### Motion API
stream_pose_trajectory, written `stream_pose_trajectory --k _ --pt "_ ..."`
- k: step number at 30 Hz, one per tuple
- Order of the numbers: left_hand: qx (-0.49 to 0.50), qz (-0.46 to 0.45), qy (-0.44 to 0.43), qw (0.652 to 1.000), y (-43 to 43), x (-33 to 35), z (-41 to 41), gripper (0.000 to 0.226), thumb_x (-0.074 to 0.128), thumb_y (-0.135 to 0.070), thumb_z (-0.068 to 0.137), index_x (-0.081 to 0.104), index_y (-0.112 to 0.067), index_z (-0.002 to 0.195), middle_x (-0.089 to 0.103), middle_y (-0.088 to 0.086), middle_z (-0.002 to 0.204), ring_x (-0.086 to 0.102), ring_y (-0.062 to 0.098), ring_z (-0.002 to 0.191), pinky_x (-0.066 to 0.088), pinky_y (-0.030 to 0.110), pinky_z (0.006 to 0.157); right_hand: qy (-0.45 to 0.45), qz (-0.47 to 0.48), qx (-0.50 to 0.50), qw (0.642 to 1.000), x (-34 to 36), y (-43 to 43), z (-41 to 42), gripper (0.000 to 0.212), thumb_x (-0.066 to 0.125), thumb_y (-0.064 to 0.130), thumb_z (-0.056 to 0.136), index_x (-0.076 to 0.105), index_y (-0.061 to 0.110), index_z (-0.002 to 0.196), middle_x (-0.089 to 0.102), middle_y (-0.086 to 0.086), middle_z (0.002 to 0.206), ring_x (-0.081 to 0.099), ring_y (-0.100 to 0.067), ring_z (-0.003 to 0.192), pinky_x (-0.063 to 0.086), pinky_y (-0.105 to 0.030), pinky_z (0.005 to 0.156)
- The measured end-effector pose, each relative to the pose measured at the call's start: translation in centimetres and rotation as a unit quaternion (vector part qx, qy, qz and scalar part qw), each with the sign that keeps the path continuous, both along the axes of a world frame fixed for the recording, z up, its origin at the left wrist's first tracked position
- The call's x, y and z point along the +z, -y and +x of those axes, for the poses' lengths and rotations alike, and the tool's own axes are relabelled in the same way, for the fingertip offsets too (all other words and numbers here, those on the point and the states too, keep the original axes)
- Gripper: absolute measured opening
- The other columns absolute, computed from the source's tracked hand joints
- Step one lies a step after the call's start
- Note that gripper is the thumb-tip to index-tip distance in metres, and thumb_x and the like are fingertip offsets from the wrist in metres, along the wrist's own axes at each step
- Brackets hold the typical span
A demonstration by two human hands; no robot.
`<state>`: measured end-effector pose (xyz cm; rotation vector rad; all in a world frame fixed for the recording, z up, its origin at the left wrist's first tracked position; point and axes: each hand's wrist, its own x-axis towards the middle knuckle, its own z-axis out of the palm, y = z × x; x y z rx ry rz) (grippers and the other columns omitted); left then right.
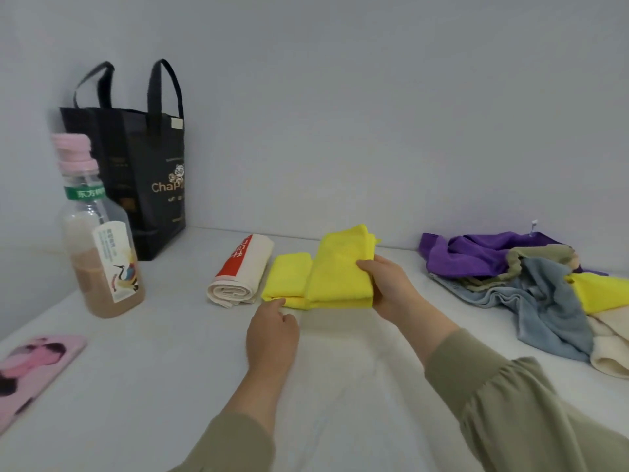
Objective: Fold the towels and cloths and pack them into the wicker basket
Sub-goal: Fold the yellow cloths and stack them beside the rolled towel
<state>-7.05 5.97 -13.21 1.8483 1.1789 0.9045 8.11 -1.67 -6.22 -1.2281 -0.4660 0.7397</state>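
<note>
Beside rolled towel [240, 272], yellow cloth [337, 267]

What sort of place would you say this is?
Probably a home or casual workspace: a white table by a plain wall, with a black fabric tote bag, a pink-capped plastic drink bottle and a heap of unfolded cloths.

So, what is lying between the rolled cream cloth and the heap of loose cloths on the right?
In the head view, folded yellow cloths lie there; the right hand grips the larger one. Past it, bare table until the heap.
</note>
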Motion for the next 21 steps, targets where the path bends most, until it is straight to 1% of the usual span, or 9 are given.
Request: stream_pose_trajectory --k 3,6,10,13,15,17,19,20,21 --pt "0.021 -0.006 -0.005 1.000 -1.1 0.1 0.3 0.036 0.044 -0.006 0.090 0.062 -0.012 0.121 0.060 0.012 0.124 0.054 0.030 0.114 0.040 0.031 0.087 -0.015 0.040 0.030 0.999 1.7 -3.6 -0.1 0.028 0.042 0.001 0.096 0.054 0.008 0.121 0.061 -0.014 0.116 0.063 -0.025 0.090 0.052 -0.037 0.078" --pt "0.037 -0.022 -0.005 0.999 -1.9 0.0 0.5 0.034 0.044 -0.007 0.091 0.063 -0.013 0.119 0.062 0.012 0.121 0.056 0.031 0.109 0.042 0.030 0.084 -0.031 0.058 0.052 0.996 1.8 -6.9 -0.2 0.032 0.040 0.003 0.098 0.050 0.008 0.129 0.059 -0.014 0.121 0.058 -0.031 0.108 0.047 -0.044 0.088" --pt "0.049 -0.027 -0.012 0.998 -2.6 0.1 0.8 0.033 0.045 -0.009 0.092 0.065 -0.013 0.118 0.062 0.012 0.122 0.054 0.032 0.112 0.042 0.032 0.087 -0.034 -0.005 0.051 0.998 -1.4 -10.4 -0.3 0.034 0.044 0.003 0.097 0.049 0.003 0.131 0.057 -0.016 0.126 0.055 -0.030 0.110 0.044 -0.044 0.092" --pt "0.053 -0.023 -0.022 0.998 -3.1 -0.3 0.9 0.034 0.046 -0.012 0.093 0.065 -0.017 0.121 0.062 0.008 0.124 0.054 0.029 0.114 0.041 0.030 0.088 0.045 -0.137 0.019 0.989 -4.6 -12.3 0.5 0.031 0.057 0.008 0.092 0.057 0.000 0.122 0.058 -0.017 0.127 0.057 -0.034 0.114 0.046 -0.048 0.097" --pt "0.060 -0.004 -0.015 0.998 -3.3 -0.5 1.0 0.032 0.047 -0.011 0.092 0.066 -0.018 0.116 0.063 0.005 0.122 0.055 0.027 0.112 0.041 0.029 0.086 0.124 -0.188 -0.002 0.974 -6.0 -13.4 1.5 0.025 0.061 0.013 0.089 0.063 -0.002 0.109 0.063 -0.023 0.118 0.060 -0.037 0.108 0.048 -0.052 0.094" --pt "0.064 0.051 0.001 0.997 -3.2 -0.5 1.0 0.031 0.047 -0.005 0.088 0.067 -0.017 0.108 0.060 0.003 0.119 0.054 0.026 0.109 0.041 0.029 0.082 0.180 -0.207 -0.005 0.962 -6.0 -13.7 1.7 0.018 0.062 0.015 0.088 0.066 -0.001 0.096 0.066 -0.022 0.106 0.062 -0.036 0.102 0.050 -0.051 0.090" --pt "0.048 0.147 0.017 0.988 -3.3 -0.7 1.1 0.037 0.046 0.000 0.081 0.065 -0.011 0.109 0.055 0.005 0.122 0.050 0.026 0.113 0.043 0.033 0.087 0.232 -0.228 -0.016 0.945 -5.1 -13.2 1.0 0.013 0.062 0.016 0.088 0.064 0.004 0.082 0.065 -0.018 0.097 0.061 -0.032 0.097 0.051 -0.047 0.089" --pt "0.028 0.187 0.007 0.982 -3.4 -0.9 1.2 0.043 0.047 0.002 0.077 0.064 -0.008 0.116 0.053 0.008 0.129 0.046 0.028 0.118 0.042 0.036 0.094 0.266 -0.238 -0.026 0.934 -4.7 -13.0 0.8 0.014 0.061 0.018 0.089 0.064 0.004 0.087 0.064 -0.017 0.099 0.060 -0.031 0.100 0.049 -0.043 0.091" --pt "0.005 0.213 -0.021 0.977 -3.5 -1.2 1.4 0.050 0.048 0.003 0.076 0.059 -0.006 0.125 0.048 0.010 0.138 0.041 0.030 0.125 0.039 0.039 0.102 0.298 -0.247 -0.046 0.921 -4.5 -12.9 0.8 0.023 0.060 0.021 0.091 0.064 0.001 0.104 0.063 -0.018 0.110 0.058 -0.031 0.109 0.044 -0.039 0.095"
